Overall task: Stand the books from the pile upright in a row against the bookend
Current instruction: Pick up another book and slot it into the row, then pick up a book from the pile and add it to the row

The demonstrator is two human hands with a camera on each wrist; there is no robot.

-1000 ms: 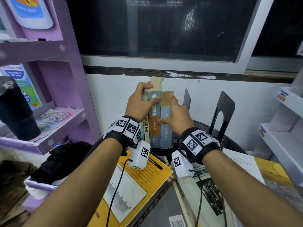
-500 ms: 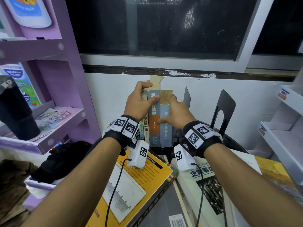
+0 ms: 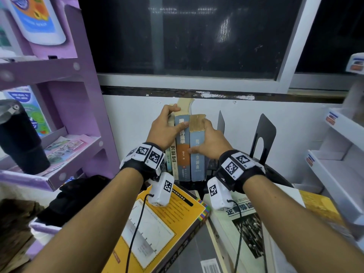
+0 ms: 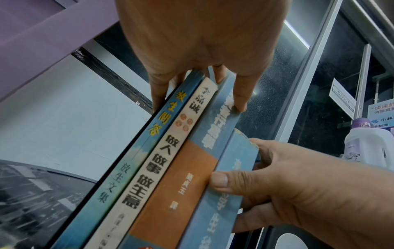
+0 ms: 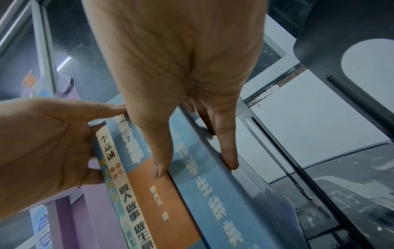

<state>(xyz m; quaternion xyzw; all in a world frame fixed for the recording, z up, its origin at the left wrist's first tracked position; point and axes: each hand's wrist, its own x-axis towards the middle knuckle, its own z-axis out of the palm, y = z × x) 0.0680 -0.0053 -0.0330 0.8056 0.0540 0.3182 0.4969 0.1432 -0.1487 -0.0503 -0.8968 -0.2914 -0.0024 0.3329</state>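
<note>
A: Holding four upright paperback books [image 3: 184,154] between both hands, spines toward the camera, long axis vertical. Left hand [image 3: 164,131] curls over the top left corner, thumb on the blue-and-orange spine [image 4: 181,176]. Right hand [image 3: 206,141] has its grip clamped on the pale blue book at the right end [image 3: 197,158], thumb on the spine, fingers down its far cover.

B: Bookend?

A: Two black metal bookends. Thin one [image 3: 221,123] just right of the row, beside the right fingers; contact, cannot tell. Bigger one with the arched cutout [image 3: 264,133] further right.

B: Next move?

A: Probably slide the row right, right hand nearer.

B: Writing?

A: Cream spine [image 4: 153,168] reads 做人做事做生意. Remaining pile: yellow-covered book [image 3: 157,223] lying flat on the counter.
</note>
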